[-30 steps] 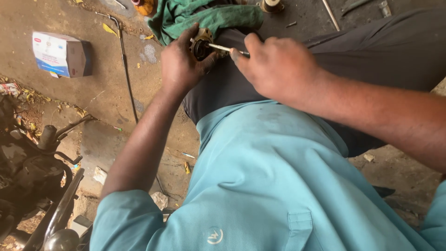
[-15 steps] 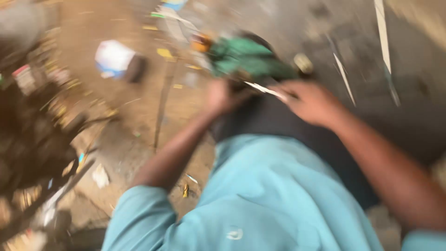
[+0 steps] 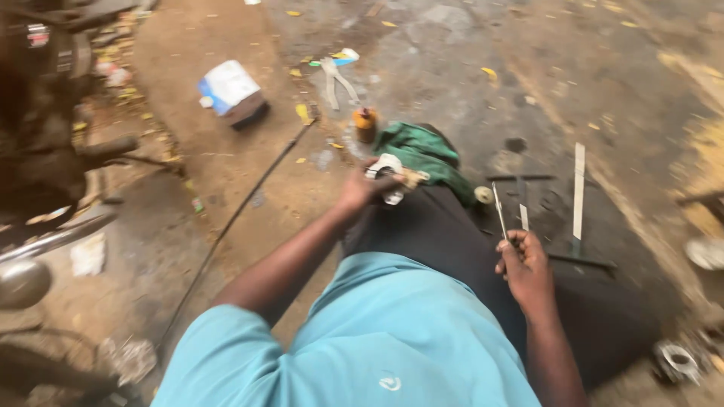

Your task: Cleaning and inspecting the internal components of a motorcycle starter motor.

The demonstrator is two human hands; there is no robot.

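Head view, looking down over a light blue shirt [image 3: 362, 339] and dark trousers [image 3: 445, 241] to a dirt and concrete floor [image 3: 226, 173].

Left hand [image 3: 362, 188]: clenched around a small white and metal part [image 3: 388, 177], held over the knee at scene centre. The part's exact form cannot be told through the motion blur. A green cloth [image 3: 418, 154] lies on the floor just beyond this hand, touching the trouser knee.

Right hand [image 3: 524, 267]: closed on the near end of a thin metal rod [image 3: 499, 211], which points away from the person toward the far side. The hand is to the right of the leg, well apart from the left hand.

Floor, right: a pale flat strip [image 3: 578, 188] and dark metal bars [image 3: 581, 260] lie just beyond the right hand. A small pale round piece [image 3: 483, 194] sits beside the cloth.

Floor, far: a small brown bottle [image 3: 366, 124] stands near the cloth; pliers [image 3: 335, 79] lie farther off; a white and blue box [image 3: 230, 90] lies to the far left. A thin black cable [image 3: 241, 211] runs diagonally across the floor.

Left edge: dark motorcycle parts [image 3: 45, 151], blurred.
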